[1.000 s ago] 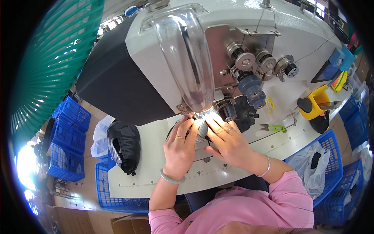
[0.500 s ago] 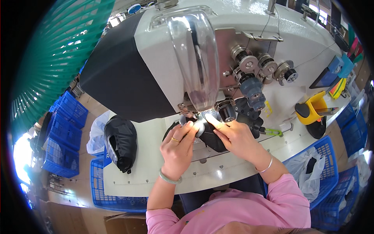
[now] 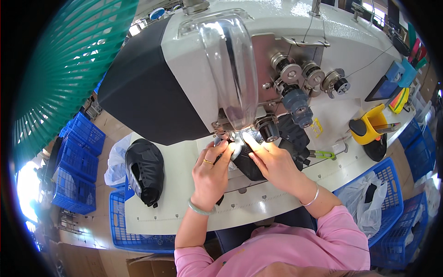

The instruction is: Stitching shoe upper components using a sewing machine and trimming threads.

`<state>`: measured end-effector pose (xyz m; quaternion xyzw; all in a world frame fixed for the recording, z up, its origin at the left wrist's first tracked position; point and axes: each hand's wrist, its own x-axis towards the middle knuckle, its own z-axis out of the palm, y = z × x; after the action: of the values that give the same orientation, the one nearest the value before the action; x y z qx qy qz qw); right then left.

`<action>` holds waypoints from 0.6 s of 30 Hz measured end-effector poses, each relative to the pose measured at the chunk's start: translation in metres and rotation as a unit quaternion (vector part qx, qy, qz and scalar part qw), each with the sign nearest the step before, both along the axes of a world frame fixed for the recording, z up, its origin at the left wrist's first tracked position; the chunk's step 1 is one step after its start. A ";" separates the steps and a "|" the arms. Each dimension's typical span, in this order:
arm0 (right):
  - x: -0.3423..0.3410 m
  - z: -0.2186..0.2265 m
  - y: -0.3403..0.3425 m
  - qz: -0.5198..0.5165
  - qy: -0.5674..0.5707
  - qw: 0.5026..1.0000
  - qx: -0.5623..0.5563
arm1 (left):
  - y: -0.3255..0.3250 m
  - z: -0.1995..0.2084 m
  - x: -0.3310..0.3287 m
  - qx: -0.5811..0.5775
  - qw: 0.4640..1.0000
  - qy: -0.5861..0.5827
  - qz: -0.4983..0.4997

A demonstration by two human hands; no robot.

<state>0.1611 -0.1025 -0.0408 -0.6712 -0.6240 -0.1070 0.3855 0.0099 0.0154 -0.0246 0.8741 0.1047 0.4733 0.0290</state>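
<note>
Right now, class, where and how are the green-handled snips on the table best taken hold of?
Probably by the green handle, coming from the right: the snips lie with that end pointing right, uncovered, while the blade end points left, close beside the black piece.

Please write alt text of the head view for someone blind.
The left hand and right hand touch a dark piece at a sewing machine. On the white table, a black shoe lies at left, green snips at right.

The machine arm (image 3: 281,22) looks glossy, the guard (image 3: 231,74) smooth clear plastic, the dials (image 3: 290,73) shiny metal, the black piece (image 3: 249,169) matt.
</note>
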 end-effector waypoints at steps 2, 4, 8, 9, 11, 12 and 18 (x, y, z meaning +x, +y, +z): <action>0.002 0.001 0.001 0.011 0.024 1.000 0.012 | 0.003 0.000 0.000 -0.006 1.000 -0.004 -0.006; 0.006 0.004 -0.001 0.017 0.028 0.999 -0.007 | 0.006 0.002 0.000 0.052 0.998 -0.006 -0.026; 0.011 0.007 0.002 0.036 0.028 0.998 -0.031 | 0.013 -0.001 0.001 0.043 0.998 -0.035 -0.042; 0.011 0.008 0.002 0.035 0.029 0.998 -0.032 | 0.015 0.000 0.002 -0.041 0.997 -0.047 -0.052; 0.010 0.009 0.001 0.032 0.039 0.997 -0.055 | 0.015 0.001 0.003 -0.170 0.981 -0.068 -0.059; 0.010 0.008 0.001 0.031 0.038 0.997 -0.056 | 0.015 0.001 0.004 -0.171 0.981 -0.069 -0.060; -0.005 0.002 0.002 -0.037 -0.051 0.997 -0.036 | 0.010 0.007 0.001 -0.067 0.995 -0.039 -0.059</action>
<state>0.1563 -0.1007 -0.0385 -0.7013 -0.6208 -0.1322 0.3246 0.0106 0.0250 -0.0177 0.8557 0.0832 0.4967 0.1191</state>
